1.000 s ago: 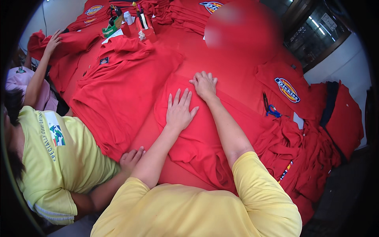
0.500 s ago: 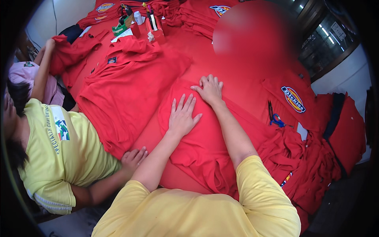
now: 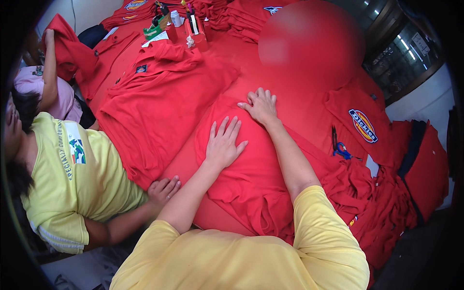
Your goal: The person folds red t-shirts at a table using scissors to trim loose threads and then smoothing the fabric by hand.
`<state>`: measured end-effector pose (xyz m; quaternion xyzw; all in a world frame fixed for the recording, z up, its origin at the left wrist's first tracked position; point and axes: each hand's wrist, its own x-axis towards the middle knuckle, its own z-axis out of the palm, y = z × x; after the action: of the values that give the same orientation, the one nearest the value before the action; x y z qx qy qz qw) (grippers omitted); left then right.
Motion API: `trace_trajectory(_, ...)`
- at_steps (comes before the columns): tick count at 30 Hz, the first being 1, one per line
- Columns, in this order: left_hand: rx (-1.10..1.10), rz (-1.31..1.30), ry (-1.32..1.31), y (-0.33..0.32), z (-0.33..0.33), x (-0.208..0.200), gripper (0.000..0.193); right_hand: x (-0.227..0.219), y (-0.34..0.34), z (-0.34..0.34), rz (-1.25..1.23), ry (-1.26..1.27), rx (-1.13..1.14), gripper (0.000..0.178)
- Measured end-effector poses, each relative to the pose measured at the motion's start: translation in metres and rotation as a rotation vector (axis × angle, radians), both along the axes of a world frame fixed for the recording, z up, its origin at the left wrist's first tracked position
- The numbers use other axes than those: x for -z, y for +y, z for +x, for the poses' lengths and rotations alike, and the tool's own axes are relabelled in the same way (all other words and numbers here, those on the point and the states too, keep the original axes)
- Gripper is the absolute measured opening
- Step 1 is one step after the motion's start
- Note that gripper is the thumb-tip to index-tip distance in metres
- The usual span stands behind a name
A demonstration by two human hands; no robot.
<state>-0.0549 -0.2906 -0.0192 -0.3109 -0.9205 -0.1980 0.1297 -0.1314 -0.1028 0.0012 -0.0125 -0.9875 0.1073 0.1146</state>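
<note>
Beneath both my hands a red garment point(image 3: 256, 162) is spread on the red-covered table, smooth at its far part and bunched in folds near my body. My left hand point(image 3: 224, 145) lies palm down on it, open, with the fingers stretched out. At its far edge my right hand point(image 3: 262, 107) is closed with bent fingers on the cloth, the thumb pointing left; the fingertips are partly hidden. Left of my hands another red garment point(image 3: 154, 106), with a dark neck label, lies spread out.
Scissors point(image 3: 342, 151) with blue handles lie right, beside crumpled red garments point(image 3: 367, 198) and one with a printed patch point(image 3: 362, 125). A tape dispenser point(image 3: 153, 30) and a red holder point(image 3: 195, 34) stand far back. A co-worker's hand point(image 3: 164, 189) rests near my left forearm; another person lifts red cloth point(image 3: 70, 50).
My hands stay in nearly the same place on the garment. At the far left, the other person has raised the red cloth higher. The whole view has shifted slightly.
</note>
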Motion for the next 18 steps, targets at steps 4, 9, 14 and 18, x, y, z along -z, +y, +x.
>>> trace_trajectory(4,-0.027,0.006,-0.050,0.007,-0.016,-0.014,0.048,0.005,0.003,0.001,0.016,0.039,-0.025,0.047)
trace_trajectory(9,-0.153,0.107,-0.085,0.010,-0.048,-0.003,0.038,0.001,-0.001,0.001,0.021,0.044,-0.044,0.049)
trace_trajectory(14,-0.207,-0.027,-0.025,-0.003,-0.060,-0.002,0.059,0.004,0.002,0.001,-0.004,0.070,-0.028,0.047)
trace_trajectory(18,-0.200,-0.122,-0.264,-0.006,-0.066,-0.016,0.075,0.005,0.002,0.002,-0.010,0.054,-0.024,0.048)
